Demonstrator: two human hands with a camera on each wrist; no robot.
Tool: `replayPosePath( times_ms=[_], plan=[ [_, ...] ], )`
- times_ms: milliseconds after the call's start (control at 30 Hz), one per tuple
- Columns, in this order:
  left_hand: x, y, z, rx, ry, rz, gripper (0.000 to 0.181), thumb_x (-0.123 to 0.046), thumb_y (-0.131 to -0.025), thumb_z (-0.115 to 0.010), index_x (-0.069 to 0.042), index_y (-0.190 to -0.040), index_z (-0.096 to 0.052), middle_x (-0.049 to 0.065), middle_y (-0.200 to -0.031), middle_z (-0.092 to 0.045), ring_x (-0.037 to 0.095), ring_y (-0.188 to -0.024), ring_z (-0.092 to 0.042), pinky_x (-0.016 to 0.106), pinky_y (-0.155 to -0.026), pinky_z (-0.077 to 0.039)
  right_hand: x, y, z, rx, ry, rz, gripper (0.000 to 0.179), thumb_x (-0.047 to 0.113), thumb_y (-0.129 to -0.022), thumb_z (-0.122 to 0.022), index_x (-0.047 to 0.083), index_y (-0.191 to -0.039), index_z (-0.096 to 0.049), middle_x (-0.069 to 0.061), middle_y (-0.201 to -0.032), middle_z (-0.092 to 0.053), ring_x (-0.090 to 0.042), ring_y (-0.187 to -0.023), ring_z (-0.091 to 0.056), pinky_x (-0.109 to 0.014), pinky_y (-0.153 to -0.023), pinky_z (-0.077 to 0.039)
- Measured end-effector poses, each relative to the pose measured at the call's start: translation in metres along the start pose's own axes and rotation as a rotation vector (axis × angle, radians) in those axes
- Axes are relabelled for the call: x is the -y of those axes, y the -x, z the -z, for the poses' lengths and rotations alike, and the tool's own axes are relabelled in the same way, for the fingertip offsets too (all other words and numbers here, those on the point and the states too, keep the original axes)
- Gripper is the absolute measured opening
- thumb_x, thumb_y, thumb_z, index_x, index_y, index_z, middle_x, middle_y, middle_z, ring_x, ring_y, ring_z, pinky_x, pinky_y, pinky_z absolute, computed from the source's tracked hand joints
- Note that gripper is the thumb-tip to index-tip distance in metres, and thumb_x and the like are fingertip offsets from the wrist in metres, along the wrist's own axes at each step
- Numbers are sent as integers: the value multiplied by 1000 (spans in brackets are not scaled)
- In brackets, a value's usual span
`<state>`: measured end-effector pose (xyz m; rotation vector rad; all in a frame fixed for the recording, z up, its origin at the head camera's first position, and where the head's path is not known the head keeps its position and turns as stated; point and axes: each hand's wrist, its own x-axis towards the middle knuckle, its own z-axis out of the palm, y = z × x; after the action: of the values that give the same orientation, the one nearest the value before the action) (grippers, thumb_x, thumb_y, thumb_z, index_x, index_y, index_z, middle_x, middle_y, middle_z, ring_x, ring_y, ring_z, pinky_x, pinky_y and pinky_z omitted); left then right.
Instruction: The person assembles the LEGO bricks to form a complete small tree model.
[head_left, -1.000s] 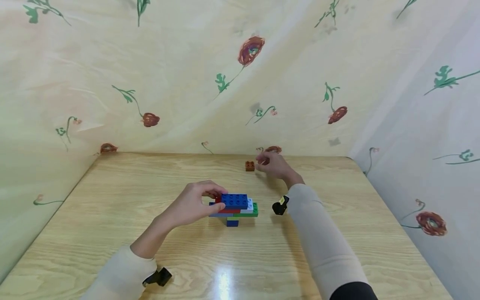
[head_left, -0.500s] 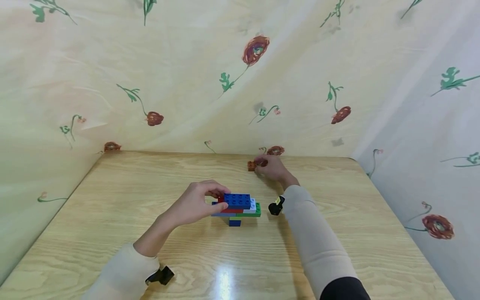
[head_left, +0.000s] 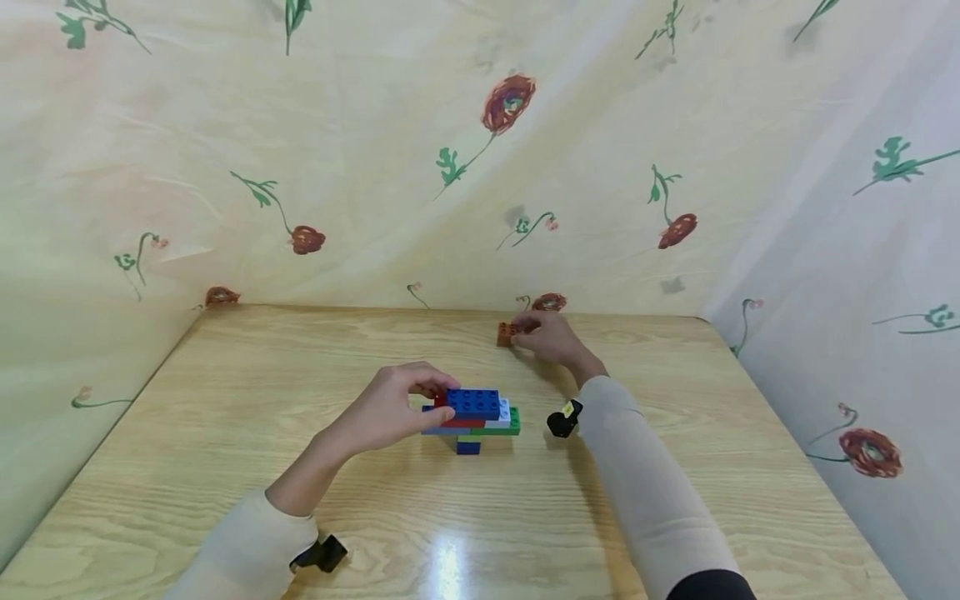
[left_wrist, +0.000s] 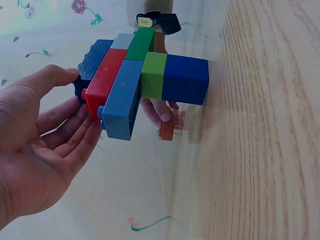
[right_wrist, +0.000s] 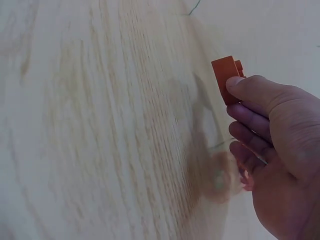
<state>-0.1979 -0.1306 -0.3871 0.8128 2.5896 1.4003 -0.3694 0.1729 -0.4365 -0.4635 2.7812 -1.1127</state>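
A toy brick structure stands in the middle of the wooden table. On its top lies a dark blue brick [head_left: 474, 403]; below come a red brick [left_wrist: 106, 75], a light blue brick [left_wrist: 122, 102], a white brick [head_left: 504, 410] and a green brick [head_left: 513, 422]. A lime brick [left_wrist: 152, 75] and dark blue bricks [left_wrist: 186, 78] form its narrow foot. My left hand [head_left: 390, 408] grips the structure's upper left end, thumb on the top brick. Farther back, my right hand [head_left: 552, 337] pinches an orange-brown brick [right_wrist: 224, 72] between thumb and fingers. Whether that brick touches the table, I cannot tell.
The wooden table [head_left: 247, 375] ends at the back against a flower-patterned cloth [head_left: 360, 167]. More cloth hangs along the left and right sides. Black wrist cameras [head_left: 564, 418] sit on both sleeves.
My right hand has come left to the orange-brown brick and now pinches it. My left hand keeps its place on the structure.
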Motion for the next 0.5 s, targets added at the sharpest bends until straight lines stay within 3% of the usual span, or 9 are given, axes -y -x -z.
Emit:
replayPosePath(
  times_ms=[500],
  plan=[
    [0, -6, -3, -17, -7, 18, 34, -23, -93, -78, -15, -125, -72, 0, -120, -74, 18, -107, -67, 54, -102, -54, 19, 27, 14, -25, -1, 168, 34, 26, -95, -74, 6, -123, -71, -12, -117, -71, -27, -109, -65, -47, -96, -56]
  ],
)
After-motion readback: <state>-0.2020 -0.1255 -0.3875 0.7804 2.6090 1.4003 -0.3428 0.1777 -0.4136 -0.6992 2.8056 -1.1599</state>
